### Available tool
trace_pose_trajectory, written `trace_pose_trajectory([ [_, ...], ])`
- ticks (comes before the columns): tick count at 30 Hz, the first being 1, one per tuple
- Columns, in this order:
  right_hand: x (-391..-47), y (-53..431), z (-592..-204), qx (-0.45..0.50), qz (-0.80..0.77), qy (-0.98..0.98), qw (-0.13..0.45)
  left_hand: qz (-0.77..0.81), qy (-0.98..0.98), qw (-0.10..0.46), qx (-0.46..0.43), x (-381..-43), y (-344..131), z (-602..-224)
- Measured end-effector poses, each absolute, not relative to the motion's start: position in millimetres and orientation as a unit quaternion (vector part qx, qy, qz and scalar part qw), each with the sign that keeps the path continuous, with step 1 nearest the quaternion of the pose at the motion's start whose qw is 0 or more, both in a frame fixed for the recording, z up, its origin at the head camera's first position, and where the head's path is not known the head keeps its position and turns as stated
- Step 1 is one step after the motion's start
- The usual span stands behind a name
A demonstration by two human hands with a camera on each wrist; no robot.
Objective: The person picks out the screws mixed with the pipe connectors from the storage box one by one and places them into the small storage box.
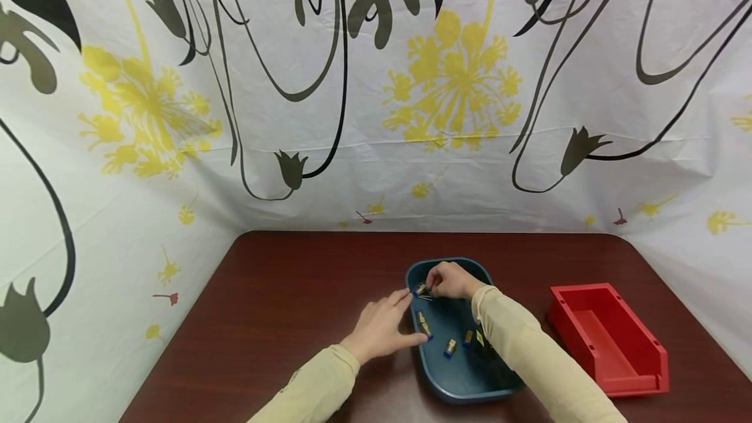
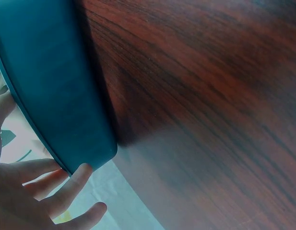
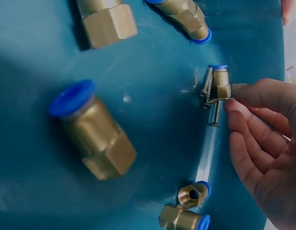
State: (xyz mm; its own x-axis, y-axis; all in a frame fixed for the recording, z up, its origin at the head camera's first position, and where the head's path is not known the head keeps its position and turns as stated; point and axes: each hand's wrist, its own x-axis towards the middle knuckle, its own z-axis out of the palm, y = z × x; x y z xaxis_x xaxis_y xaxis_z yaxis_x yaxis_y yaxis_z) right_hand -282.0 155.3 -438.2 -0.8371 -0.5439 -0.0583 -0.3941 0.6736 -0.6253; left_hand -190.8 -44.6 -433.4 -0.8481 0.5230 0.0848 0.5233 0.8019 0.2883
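My left hand (image 1: 380,326) rests at the left rim of a dark blue tray (image 1: 455,380), its fingers extended and spread. In the left wrist view, fingertips touch the tray's outer wall (image 2: 56,81) near a corner. Reaching into the tray's far end, my right hand (image 1: 451,280) has its thumb and forefinger at the hex end of a small brass push-in fitting (image 3: 220,77) with a blue collar, seemingly pinching it. Several small screws (image 3: 207,84) lie right beside that fitting. More brass fittings (image 3: 102,136) lie loose on the tray floor, some partly hidden by the right forearm in the head view.
A red plastic bin (image 1: 611,338) stands right of the tray, beyond the right forearm. Both containers sit on a dark wood-grain table (image 1: 282,299). Behind the table hangs a white cloth (image 1: 364,116) with a flower print.
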Motion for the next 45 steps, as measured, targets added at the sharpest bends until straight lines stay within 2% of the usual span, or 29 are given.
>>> trace_pose_trajectory([
  [17, -281, 152, -454, -0.238, -0.292, 0.921, 0.102, -0.155, -0.950, -0.009, -0.273, -190, -43, -433],
  [45, -279, 149, -462, -0.209, -0.306, 0.921, 0.123, -0.161, -0.949, -0.007, -0.271, -190, -43, -433],
])
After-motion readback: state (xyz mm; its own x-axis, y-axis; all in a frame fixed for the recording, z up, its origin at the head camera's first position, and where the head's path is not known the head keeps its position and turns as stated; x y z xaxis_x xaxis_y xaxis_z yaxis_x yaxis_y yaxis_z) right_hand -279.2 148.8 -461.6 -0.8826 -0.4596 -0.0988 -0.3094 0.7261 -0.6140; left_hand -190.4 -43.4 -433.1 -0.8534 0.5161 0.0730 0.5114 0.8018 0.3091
